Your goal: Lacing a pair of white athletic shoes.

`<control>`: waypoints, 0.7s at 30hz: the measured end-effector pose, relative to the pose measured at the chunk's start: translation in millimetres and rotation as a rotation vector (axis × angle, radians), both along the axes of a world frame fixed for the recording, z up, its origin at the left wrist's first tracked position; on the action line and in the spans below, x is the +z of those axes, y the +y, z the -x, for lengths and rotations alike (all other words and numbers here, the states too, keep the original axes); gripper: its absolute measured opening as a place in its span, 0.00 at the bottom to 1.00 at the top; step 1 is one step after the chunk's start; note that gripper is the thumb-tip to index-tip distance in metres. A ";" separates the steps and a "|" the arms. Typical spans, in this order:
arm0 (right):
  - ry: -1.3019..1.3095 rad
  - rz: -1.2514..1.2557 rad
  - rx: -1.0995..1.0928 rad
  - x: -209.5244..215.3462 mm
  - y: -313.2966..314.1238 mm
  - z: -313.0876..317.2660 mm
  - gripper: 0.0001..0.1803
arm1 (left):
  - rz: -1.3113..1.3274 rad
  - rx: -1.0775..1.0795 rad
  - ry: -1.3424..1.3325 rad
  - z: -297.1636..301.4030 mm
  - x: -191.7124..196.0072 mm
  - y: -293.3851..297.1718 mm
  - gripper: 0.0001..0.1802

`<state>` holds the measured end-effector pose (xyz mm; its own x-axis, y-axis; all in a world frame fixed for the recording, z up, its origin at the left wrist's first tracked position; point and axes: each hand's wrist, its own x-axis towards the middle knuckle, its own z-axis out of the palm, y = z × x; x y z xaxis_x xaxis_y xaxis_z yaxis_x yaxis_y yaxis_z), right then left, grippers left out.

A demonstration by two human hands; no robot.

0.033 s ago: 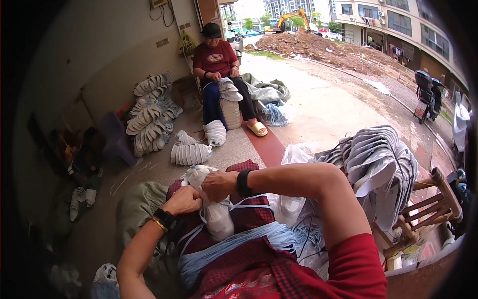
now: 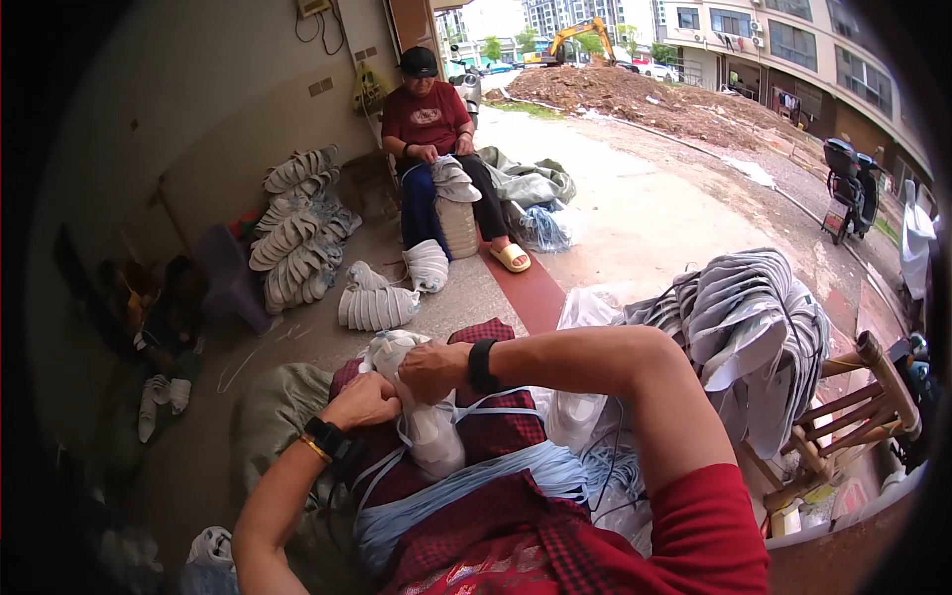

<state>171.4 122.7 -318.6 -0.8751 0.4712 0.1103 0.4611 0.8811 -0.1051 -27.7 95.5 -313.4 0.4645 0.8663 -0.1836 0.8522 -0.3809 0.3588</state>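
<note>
Gripping a white shoe upper (image 2: 421, 421) on the lap, left hand (image 2: 365, 400) and right hand (image 2: 432, 369) both clench it.

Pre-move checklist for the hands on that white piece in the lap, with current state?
1. Left hand on white piece: ok.
2. Right hand on its top: ok.
3. Piece resting on lap, over the checked cloth: ok.
4. Blue cords lying free of the fingers: cannot tell.
5. Stack on the chair within reach at the right: ok.
6. Grip firmness: cannot tell.
</note>
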 end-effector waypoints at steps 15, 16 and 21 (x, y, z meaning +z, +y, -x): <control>0.348 0.034 -0.422 -23.6 -10.0 6.0 0.12 | -0.133 0.193 -0.205 -25.2 -10.2 -22.4 0.21; 0.438 0.018 -0.424 -24.6 -7.2 9.1 0.11 | -0.166 0.219 -0.298 -21.7 -13.4 -27.5 0.20; 0.872 -0.132 -0.223 -10.5 -10.6 -10.1 0.11 | -0.328 0.202 -0.311 -17.0 -36.2 -35.8 0.14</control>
